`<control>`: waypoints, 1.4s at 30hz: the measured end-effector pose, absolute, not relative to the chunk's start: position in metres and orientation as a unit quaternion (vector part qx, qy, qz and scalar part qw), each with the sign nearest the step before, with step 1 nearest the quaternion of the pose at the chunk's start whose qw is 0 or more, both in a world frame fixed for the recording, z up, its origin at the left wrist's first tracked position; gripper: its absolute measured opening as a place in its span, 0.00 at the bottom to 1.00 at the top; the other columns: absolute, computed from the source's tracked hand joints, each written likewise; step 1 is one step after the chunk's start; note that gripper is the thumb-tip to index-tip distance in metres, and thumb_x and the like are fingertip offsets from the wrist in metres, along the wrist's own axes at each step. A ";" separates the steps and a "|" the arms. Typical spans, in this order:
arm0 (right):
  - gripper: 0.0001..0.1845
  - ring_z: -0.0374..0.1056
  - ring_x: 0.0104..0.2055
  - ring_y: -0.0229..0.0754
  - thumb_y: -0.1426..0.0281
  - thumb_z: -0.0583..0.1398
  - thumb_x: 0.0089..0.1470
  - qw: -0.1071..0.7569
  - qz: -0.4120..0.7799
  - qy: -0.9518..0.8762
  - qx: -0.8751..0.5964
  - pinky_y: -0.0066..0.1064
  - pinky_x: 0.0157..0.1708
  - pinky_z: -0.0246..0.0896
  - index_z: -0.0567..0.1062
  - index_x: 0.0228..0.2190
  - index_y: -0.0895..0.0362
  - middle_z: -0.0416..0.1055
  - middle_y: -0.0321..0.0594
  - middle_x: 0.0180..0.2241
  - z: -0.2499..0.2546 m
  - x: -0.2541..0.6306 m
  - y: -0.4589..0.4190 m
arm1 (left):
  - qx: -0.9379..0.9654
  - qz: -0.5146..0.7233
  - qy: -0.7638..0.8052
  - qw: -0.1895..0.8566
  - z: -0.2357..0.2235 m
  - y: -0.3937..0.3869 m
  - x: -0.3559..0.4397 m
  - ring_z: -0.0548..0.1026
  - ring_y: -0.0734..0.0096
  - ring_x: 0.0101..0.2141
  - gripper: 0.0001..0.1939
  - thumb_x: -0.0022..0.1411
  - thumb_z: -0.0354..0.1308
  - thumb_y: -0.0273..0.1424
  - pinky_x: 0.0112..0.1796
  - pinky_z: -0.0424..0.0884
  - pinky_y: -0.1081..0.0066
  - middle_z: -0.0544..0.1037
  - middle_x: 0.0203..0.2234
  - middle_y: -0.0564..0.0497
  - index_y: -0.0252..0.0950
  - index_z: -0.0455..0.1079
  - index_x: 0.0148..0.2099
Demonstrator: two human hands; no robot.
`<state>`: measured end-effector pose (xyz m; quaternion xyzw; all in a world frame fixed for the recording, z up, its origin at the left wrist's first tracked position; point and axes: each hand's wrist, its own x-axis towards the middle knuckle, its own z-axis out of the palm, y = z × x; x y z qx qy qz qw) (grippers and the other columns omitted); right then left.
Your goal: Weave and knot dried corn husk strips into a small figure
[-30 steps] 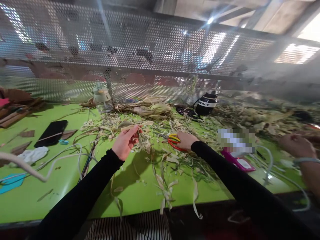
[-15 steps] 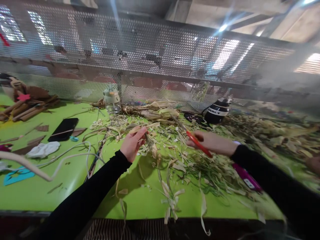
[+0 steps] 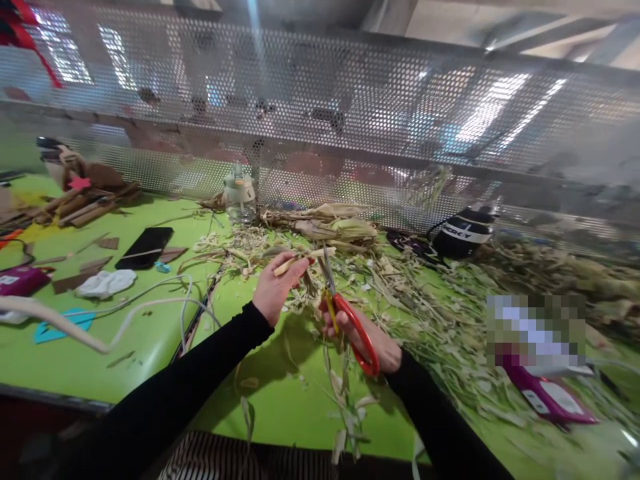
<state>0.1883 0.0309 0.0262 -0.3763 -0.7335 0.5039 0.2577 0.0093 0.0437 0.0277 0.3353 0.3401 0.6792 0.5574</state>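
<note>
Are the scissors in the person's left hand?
No, the right hand holds the scissors, while the left hand pinches a pale strip.

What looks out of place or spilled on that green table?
Mostly the litter: what look like corn-husk scraps lie strewn loosely over the green table, some reaching its near edge. Oddly, a thin strip lies across the black phone, near a crumpled white wad. Nothing looks clearly damaged.

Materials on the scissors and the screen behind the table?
Scissors: blades look like steel, grey with metallic sheen; handles probably plastic or plastic-coated, smooth red and yellow. Perforated screen: likely sheet metal, grey, with regular rows of small holes.
</note>
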 end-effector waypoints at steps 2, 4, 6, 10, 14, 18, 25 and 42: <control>0.32 0.58 0.29 0.39 0.38 0.50 0.47 0.269 0.514 -0.726 -0.370 0.35 0.32 0.64 0.63 0.37 0.54 0.59 0.37 0.30 0.022 0.188 0.033 | 0.351 0.668 0.351 0.554 0.025 0.043 0.011 0.68 0.80 0.26 0.16 0.47 0.66 0.37 0.24 0.63 0.79 0.77 0.31 0.52 0.35 0.67 0.36; 0.33 0.57 0.28 0.38 0.38 0.50 0.46 0.272 0.514 -0.724 -0.370 0.34 0.31 0.64 0.63 0.37 0.54 0.59 0.37 0.30 0.019 0.190 0.035 | 0.363 0.660 0.360 0.550 0.025 0.041 0.012 0.68 0.81 0.25 0.15 0.47 0.67 0.37 0.24 0.63 0.79 0.78 0.30 0.52 0.36 0.68 0.35; 0.33 0.57 0.28 0.38 0.38 0.50 0.46 0.267 0.517 -0.726 -0.368 0.34 0.32 0.64 0.63 0.38 0.54 0.58 0.37 0.31 0.018 0.193 0.035 | 0.372 0.657 0.366 0.544 0.026 0.040 0.013 0.68 0.82 0.24 0.14 0.47 0.66 0.36 0.24 0.63 0.79 0.78 0.30 0.52 0.36 0.68 0.34; 0.32 0.58 0.28 0.37 0.39 0.51 0.48 0.268 0.523 -0.724 -0.362 0.34 0.31 0.65 0.64 0.36 0.55 0.59 0.37 0.31 0.017 0.201 0.034 | 0.379 0.665 0.372 0.526 0.030 0.037 0.015 0.71 0.80 0.25 0.13 0.47 0.67 0.35 0.27 0.66 0.78 0.79 0.31 0.52 0.36 0.69 0.33; 0.33 0.60 0.27 0.36 0.38 0.50 0.47 0.280 0.523 -0.718 -0.364 0.37 0.33 0.67 0.64 0.36 0.56 0.59 0.36 0.29 0.016 0.204 0.033 | 0.386 0.662 0.379 0.519 0.028 0.037 0.015 0.74 0.75 0.30 0.13 0.46 0.67 0.34 0.32 0.68 0.76 0.79 0.31 0.51 0.36 0.70 0.34; 0.34 0.60 0.24 0.35 0.37 0.49 0.46 0.268 0.509 -0.725 -0.379 0.35 0.29 0.68 0.65 0.35 0.55 0.59 0.34 0.26 0.019 0.204 0.031 | 0.407 0.652 0.375 0.519 0.028 0.037 0.013 0.75 0.73 0.31 0.12 0.47 0.66 0.35 0.33 0.68 0.75 0.80 0.32 0.50 0.36 0.71 0.34; 0.28 0.54 0.14 0.30 0.42 0.52 0.49 0.265 0.501 -0.683 -0.461 0.23 0.12 0.55 0.62 0.26 0.56 0.57 0.29 0.18 0.019 0.204 0.028 | 0.387 0.646 0.384 0.534 0.028 0.038 0.009 0.73 0.76 0.28 0.14 0.49 0.66 0.36 0.27 0.64 0.77 0.79 0.27 0.51 0.36 0.70 0.36; 0.33 0.64 0.22 0.38 0.39 0.54 0.41 0.142 0.567 -0.738 -0.336 0.29 0.21 0.63 0.70 0.34 0.55 0.64 0.37 0.22 0.022 0.202 0.009 | 0.391 0.699 0.311 0.513 0.040 0.043 0.006 0.72 0.78 0.27 0.13 0.41 0.70 0.33 0.29 0.68 0.76 0.76 0.26 0.55 0.38 0.73 0.31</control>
